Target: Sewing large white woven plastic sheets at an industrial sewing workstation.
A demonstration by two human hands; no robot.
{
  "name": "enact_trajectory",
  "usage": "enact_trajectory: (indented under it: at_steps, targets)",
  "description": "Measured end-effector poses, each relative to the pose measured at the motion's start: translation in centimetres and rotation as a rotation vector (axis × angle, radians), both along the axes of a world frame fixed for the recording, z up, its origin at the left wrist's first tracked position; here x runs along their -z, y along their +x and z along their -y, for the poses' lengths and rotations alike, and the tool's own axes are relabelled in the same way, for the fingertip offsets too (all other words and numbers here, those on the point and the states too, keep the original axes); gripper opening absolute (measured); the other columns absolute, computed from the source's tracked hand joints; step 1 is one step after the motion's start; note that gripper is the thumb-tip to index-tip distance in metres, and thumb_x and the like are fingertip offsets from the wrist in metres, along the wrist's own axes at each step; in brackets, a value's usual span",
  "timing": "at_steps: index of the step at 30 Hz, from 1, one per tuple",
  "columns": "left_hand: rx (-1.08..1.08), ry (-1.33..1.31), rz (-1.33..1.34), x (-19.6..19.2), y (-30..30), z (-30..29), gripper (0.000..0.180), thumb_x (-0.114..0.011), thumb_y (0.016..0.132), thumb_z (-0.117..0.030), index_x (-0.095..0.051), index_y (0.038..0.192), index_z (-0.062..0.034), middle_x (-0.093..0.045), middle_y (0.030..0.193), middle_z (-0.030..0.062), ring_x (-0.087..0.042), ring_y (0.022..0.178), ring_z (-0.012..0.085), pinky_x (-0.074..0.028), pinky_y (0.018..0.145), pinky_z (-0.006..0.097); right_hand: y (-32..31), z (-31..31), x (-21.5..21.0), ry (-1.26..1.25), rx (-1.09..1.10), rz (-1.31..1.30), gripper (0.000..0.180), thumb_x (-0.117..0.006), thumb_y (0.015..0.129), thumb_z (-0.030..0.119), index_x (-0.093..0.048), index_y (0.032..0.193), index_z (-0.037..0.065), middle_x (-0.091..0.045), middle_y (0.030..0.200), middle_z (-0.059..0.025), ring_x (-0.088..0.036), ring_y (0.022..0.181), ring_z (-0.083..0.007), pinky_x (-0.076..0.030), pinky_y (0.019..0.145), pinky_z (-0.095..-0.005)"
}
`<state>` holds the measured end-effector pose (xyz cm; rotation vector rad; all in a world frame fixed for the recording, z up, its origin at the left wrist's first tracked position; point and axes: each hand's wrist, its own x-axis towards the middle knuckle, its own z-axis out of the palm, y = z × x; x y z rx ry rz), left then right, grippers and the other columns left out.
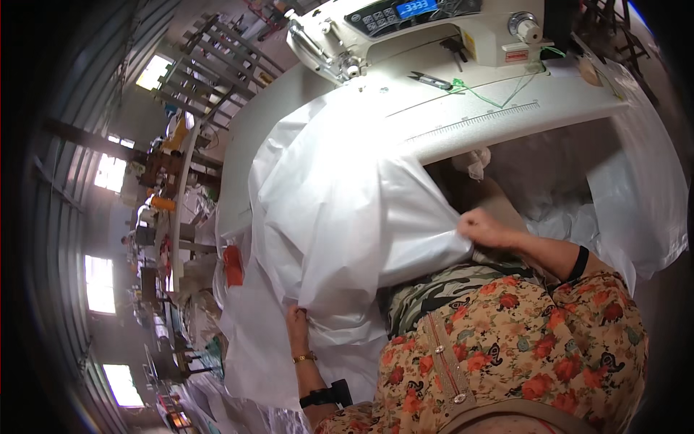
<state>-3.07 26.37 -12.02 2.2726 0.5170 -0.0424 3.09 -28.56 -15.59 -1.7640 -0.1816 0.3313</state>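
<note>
A large white plastic-like sheet (325,217) drapes from the sewing machine's table down over my lap. My right hand (483,228) is closed on its right edge and pulls that edge taut to a point. Lower on the left, my left hand (296,318) grips a fold of the same sheet, its fingers partly hidden by the material. The far end of the sheet lies near the needle area of the white sewing machine (434,36), where bright lamp glare hides detail.
Thread snips (431,80) and green thread (481,94) lie on the machine table (564,101). More white sheeting (636,173) hangs at the right. A red object (232,265) sits at the table's left edge. Cluttered workbenches and a stacked rack (217,58) stand farther left.
</note>
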Motion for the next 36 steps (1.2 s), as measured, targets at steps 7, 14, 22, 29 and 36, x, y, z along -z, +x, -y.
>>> enact_trajectory:
  at_steps: [7, 14, 22, 29, 36]
  targets:
    - [-0.025, -0.19, 0.044, -1.1, -3.7, 0.8, 0.016, -0.046, 0.095, -0.006, -0.061, 0.092, 0.0005, -0.056, 0.08, -0.0031, -0.045, 0.068, 0.0054, -0.038, 0.064, 0.022, 1.3, -3.1, -11.6, -0.45, 0.155, 0.521, 0.028, -0.065, 0.087, 0.024, -0.061, 0.095, -0.003, -0.064, 0.079, -0.0193, -0.063, 0.068, -0.0307, -0.048, 0.062, -0.038]
    - [-0.035, -0.191, 0.097, -7.1, -5.3, 3.6, 0.014, -0.049, 0.093, -0.006, -0.053, 0.081, -0.0013, -0.048, 0.075, -0.003, -0.04, 0.07, 0.0072, -0.036, 0.065, 0.024, 4.3, -11.5, -5.0, 0.523, -0.509, -0.343, 0.043, -0.064, 0.087, 0.019, -0.058, 0.126, -0.001, -0.061, 0.123, -0.0105, -0.056, 0.112, -0.017, -0.045, 0.091, -0.029]
    - [0.033, -0.125, 0.325, -13.4, -5.0, 3.1, 0.014, -0.051, 0.093, -0.006, -0.052, 0.08, -0.003, -0.045, 0.072, -0.0047, -0.038, 0.069, 0.0046, -0.032, 0.062, 0.02, -2.2, -17.4, -10.1, 0.666, -1.111, -0.283, 0.053, -0.064, 0.092, 0.032, -0.053, 0.131, -0.003, -0.056, 0.132, -0.0122, -0.051, 0.12, -0.0204, -0.037, 0.106, -0.034]
    - [0.315, 0.883, 0.375, -14.5, -1.7, 11.0, 0.007, -0.055, 0.084, -0.002, -0.061, 0.084, 0.002, -0.063, 0.078, 0.0142, -0.061, 0.075, 0.0366, -0.049, 0.074, 0.041, -4.3, -17.4, -12.4, 0.052, -1.126, 0.021, 0.046, -0.053, 0.094, 0.036, -0.062, 0.099, -0.009, -0.066, 0.094, -0.0252, -0.064, 0.088, -0.0358, -0.049, 0.08, -0.041]
    - [0.789, 0.235, 0.1, -17.1, -2.2, 20.9, 0.012, -0.068, 0.083, -0.009, -0.064, 0.088, 0.0015, -0.067, 0.08, 0.0119, -0.066, 0.068, 0.019, -0.05, 0.06, 0.03, -7.2, -19.0, -11.8, -0.028, -0.954, 0.362, 0.04, -0.053, 0.091, 0.033, -0.061, 0.09, -0.007, -0.063, 0.101, -0.0273, -0.061, 0.098, -0.0414, -0.05, 0.085, -0.0448]
